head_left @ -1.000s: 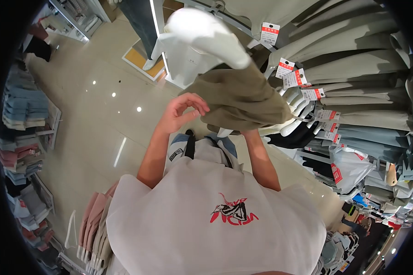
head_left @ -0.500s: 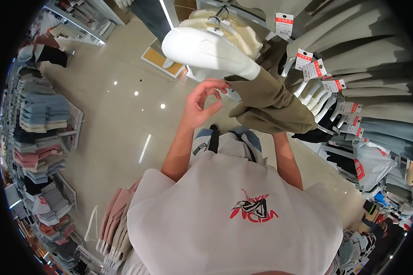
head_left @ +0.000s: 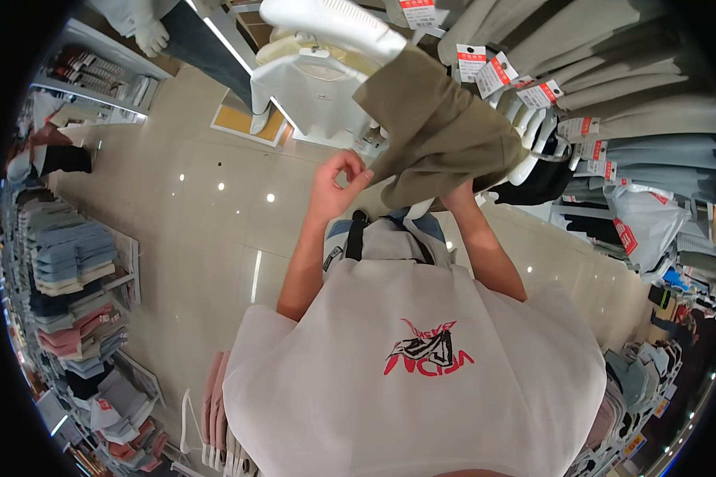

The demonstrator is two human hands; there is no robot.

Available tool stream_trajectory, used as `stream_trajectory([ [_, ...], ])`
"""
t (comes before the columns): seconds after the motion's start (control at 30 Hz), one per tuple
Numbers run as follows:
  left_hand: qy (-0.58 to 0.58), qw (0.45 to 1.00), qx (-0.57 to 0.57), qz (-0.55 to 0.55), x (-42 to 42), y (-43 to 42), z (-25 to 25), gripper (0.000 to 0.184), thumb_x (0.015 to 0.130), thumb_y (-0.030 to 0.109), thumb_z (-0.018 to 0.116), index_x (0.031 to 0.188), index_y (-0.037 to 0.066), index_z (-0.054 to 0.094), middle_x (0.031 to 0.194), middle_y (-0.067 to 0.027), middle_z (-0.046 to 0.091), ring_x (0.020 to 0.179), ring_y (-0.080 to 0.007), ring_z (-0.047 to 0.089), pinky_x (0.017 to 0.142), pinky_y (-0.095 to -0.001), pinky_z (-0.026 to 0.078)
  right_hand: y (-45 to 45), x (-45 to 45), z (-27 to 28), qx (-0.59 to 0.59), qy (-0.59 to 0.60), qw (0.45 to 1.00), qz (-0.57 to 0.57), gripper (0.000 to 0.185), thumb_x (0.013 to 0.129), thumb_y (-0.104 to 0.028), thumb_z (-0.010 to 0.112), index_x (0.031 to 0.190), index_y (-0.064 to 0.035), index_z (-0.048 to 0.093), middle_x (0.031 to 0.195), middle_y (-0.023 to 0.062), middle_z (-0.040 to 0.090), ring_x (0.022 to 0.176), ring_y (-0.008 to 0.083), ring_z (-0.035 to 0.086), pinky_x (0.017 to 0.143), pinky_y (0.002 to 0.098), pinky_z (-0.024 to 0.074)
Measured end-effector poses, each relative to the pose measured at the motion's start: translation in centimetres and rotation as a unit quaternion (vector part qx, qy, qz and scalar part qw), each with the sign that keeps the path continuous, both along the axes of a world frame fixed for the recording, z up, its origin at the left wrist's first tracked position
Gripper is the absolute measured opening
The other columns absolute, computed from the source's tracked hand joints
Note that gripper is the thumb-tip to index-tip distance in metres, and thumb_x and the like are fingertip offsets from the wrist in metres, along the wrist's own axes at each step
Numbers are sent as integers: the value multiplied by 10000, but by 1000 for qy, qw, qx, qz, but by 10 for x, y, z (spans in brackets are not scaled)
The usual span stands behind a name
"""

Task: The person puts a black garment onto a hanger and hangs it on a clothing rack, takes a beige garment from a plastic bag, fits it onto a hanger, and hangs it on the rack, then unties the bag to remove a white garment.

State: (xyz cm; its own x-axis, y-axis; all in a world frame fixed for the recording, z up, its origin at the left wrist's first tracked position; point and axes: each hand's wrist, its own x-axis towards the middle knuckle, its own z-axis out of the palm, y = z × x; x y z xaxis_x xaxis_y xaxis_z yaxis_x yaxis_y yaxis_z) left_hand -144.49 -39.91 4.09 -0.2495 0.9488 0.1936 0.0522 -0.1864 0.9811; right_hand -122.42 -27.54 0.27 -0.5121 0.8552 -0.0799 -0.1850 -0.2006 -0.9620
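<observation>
An olive-brown garment (head_left: pixel 445 127), its kind unclear, hangs in folds from a wide white hanger (head_left: pixel 334 22) with a ribbed patch. At the garment's lower left edge, my left hand (head_left: pixel 338 187) is closed, thumb and finger pinching the cloth. My right hand (head_left: pixel 458 195) grips the underside on the right, its fingertips hidden by folds. A white tip pokes out below the cloth between my hands. Behind it hangs a white top (head_left: pixel 314 91) on a hanger.
Grey-green garments (head_left: pixel 581 48) with red-and-white price tags (head_left: pixel 496 75) hang close on the right. Folded clothes (head_left: pixel 71 254) fill shelves along the left. A mannequin's hand (head_left: pixel 151 36) shows at upper left. Pink garments (head_left: pixel 215 405) hang behind me, low left.
The garment and white hanger have shifted up and left in view, and the cloth is spread wider. My left hand has closed on its edge. My right hand has come partly into sight.
</observation>
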Motion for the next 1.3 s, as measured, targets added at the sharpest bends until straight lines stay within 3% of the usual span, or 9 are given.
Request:
stream_trajectory([
  [0.17,54,890,-264,-367,1,1,-31,63,848,71,653,840,22,614,773,-29,654,718,-79,593,671,-243,457,-1,-18,34,-147,158,974,-71,386,963,-189,563,1305,-56,445,1222,80,559,1077,209,584,895,374,517],
  [0.27,-3,824,-274,-497,21,2,-41,154,878,118,622,983,16,666,879,-60,697,825,-92,629,714,-259,476,0,-18,35,-151,138,975,-88,370,962,-201,563,1286,-48,466,1203,74,572,1061,203,589,891,364,515],
  [0.47,-66,875,-160,-453,54,6,-73,359,876,110,617,1218,5,584,1071,-73,676,908,-127,628,777,-261,488,1,-26,32,-77,81,991,-79,407,981,-272,508,1320,-54,450,1228,84,577,1076,225,602,920,401,510],
  [0.93,-249,967,-21,-54,112,49,-96,400,898,45,626,1278,-6,512,1201,-125,609,1022,-196,634,865,-334,527,-12,-42,57,-193,154,965,-90,414,959,-305,523,1284,-52,486,1182,99,596,1038,238,609,906,413,507],
  [1.0,-438,898,21,-41,124,56,-121,411,903,72,629,1287,6,498,1245,-130,586,1039,-205,628,884,-344,516,-18,-42,52,-187,159,966,-82,407,960,-295,523,1282,-49,486,1182,103,596,1043,239,608,919,408,504],
  [1.03,-603,796,25,-44,129,59,-126,417,907,95,630,1292,16,492,1264,-131,575,1041,-211,626,889,-350,509,-21,-44,53,-190,155,965,-90,402,959,-291,526,1278,-49,489,1179,104,597,1044,238,608,921,405,503],
  [1.1,-643,764,47,-21,134,63,-144,424,908,155,641,1289,33,502,1269,-129,576,1043,-222,622,891,-361,498,-25,-46,57,-197,148,964,-105,392,957,-281,531,1270,-47,495,1173,106,599,1047,237,608,925,399,500],
  [1.2,-297,951,59,55,134,65,-163,438,890,251,673,1259,50,550,1220,-125,610,1042,-229,621,876,-368,488,-22,-43,52,-189,165,962,-104,374,956,-267,536,1253,-42,505,1166,109,607,1046,237,609,916,398,503],
  [1.3,-51,995,-7,89,116,55,-143,447,859,296,708,1219,57,594,1169,-121,638,1046,-220,620,858,-359,489,-22,-42,48,-187,169,963,-98,360,960,-259,529,1245,-38,511,1168,115,613,1047,238,609,919,396,501],
])
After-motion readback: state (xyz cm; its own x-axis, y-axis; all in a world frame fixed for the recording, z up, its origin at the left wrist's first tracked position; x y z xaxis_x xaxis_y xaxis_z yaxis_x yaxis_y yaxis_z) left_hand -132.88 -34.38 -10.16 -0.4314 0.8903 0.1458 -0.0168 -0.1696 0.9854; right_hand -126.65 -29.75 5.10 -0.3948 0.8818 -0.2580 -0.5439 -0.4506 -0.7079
